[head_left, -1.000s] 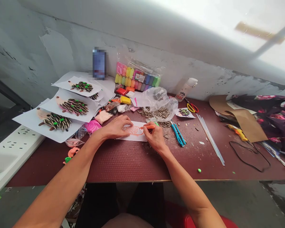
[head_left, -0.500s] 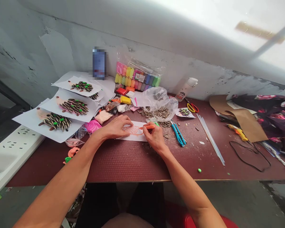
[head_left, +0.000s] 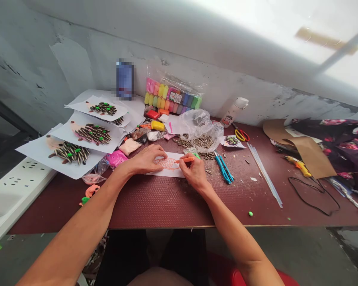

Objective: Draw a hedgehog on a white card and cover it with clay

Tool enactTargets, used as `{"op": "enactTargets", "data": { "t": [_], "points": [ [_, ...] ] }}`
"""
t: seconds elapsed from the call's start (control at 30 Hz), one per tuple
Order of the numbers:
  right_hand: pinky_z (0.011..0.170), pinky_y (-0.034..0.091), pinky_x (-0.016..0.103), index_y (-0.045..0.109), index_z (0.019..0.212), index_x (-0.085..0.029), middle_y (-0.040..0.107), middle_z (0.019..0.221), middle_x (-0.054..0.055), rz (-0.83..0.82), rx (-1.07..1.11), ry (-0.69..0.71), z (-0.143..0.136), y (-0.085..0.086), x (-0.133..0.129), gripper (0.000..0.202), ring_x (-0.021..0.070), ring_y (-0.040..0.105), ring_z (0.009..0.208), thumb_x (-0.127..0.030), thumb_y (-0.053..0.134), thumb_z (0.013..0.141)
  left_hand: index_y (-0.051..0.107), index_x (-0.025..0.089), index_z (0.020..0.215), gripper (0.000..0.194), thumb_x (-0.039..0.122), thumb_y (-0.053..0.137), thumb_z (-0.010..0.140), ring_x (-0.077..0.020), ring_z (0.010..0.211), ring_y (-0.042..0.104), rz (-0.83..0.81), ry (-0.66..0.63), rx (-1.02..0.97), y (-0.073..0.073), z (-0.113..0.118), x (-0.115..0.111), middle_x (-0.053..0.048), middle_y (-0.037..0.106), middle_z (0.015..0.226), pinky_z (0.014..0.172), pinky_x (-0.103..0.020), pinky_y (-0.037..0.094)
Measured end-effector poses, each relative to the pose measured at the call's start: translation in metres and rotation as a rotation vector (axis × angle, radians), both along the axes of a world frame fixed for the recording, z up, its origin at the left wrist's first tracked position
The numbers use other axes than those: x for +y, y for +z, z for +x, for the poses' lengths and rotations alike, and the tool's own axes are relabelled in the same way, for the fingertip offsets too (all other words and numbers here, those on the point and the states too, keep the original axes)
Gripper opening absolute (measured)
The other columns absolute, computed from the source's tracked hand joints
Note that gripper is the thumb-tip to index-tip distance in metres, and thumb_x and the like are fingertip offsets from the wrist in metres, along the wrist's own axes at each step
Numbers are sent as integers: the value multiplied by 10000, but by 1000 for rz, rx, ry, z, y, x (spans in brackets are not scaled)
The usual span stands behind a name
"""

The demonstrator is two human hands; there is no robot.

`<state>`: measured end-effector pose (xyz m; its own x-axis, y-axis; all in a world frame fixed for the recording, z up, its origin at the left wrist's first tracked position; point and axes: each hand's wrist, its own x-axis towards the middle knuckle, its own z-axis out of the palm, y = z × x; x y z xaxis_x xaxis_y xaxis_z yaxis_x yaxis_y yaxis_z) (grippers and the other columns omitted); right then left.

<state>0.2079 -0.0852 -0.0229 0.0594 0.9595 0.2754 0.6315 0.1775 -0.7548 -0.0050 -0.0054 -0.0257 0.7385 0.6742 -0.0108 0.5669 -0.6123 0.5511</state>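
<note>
A small white paper [head_left: 170, 173] lies on the dark red table, bearing an orange drawing [head_left: 166, 163] of an oval filled with a net of lines. My right hand [head_left: 193, 169] grips an orange pen [head_left: 187, 159], its tip on the right part of the drawing. With fingers spread, my left hand [head_left: 149, 159] lies flat on the paper's left end and covers part of it. Just beyond the paper is a heap of sunflower seeds [head_left: 203, 141], partly under a clear plastic bag [head_left: 197, 120]. A teal utility knife [head_left: 224, 169] lies to the right of my right hand.
Seed-covered hedgehog pictures [head_left: 91, 133] are stacked at the left, beside a white power strip [head_left: 14, 180]. Colored clay packs [head_left: 173, 95] and a white bottle [head_left: 235, 111] stand by the wall. Scissors [head_left: 241, 134], glue sticks [head_left: 264, 172] and a glue gun [head_left: 300, 166] lie at right.
More orange lines fill the right part of the oval. The pen has shifted very slightly; my left hand stays in place.
</note>
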Motion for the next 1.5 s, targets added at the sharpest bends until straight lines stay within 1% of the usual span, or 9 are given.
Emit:
{"op": "enactTargets", "data": {
  "t": [0.13,0.37,0.63,0.83,1.0,1.1,1.27,1.5],
  "points": [
    [590,405,251,626,672,-198,697,701,23,-13,-6,20,0,0,0,229,134,571,579,-322,537,843,710,203,1120,404,325,618,746,-286,1162,559,1,1,-6,0,0,-1,-81,621,1209,1018,-383,446],
    [595,405,250,637,667,-194,702,718,31,-12,-18,9,0,0,0,232,136,590,605,-304,536,845,706,205,1126,408,326,611,748,-287,1167,554,-1,1,-6,0,0,-1,-82,617,1211,1029,-394,442],
    [578,394,249,650,661,-190,677,696,20,-28,-16,23,-1,1,0,245,124,539,566,-311,529,836,710,197,1125,407,320,619,748,-286,1157,559,5,3,-4,0,0,-1,-82,618,1213,1023,-394,445],
    [564,390,242,578,623,-205,641,637,2,-3,-19,3,-1,1,0,220,121,522,541,-310,538,812,714,204,1122,401,315,625,747,-286,1162,558,9,7,-5,0,0,-1,-82,623,1214,1013,-388,445],
    [551,372,240,569,628,-208,624,627,-3,-10,-31,9,-1,1,-1,211,121,519,545,-303,532,812,711,197,1126,411,307,623,740,-284,1159,559,13,10,-4,0,1,-1,-83,622,1212,1022,-389,439],
    [550,370,240,584,622,-203,623,623,0,-21,-34,3,-1,1,-1,212,123,525,549,-289,538,810,712,203,1117,403,312,623,740,-285,1158,561,12,8,-2,0,1,-1,-78,623,1208,1017,-386,444],
    [567,382,244,666,658,-187,671,683,19,-44,-29,22,-1,2,-1,220,127,547,579,-269,538,817,711,194,1125,405,317,622,750,-278,1154,564,20,0,1,0,1,-1,-86,623,1207,1023,-381,442],
    [570,384,245,687,672,-183,666,673,14,-51,-35,24,-2,3,-1,216,121,537,570,-256,541,813,716,205,1119,402,335,617,751,-284,1156,563,18,3,7,0,0,0,-81,624,1204,1016,-385,449]
  ]
}}
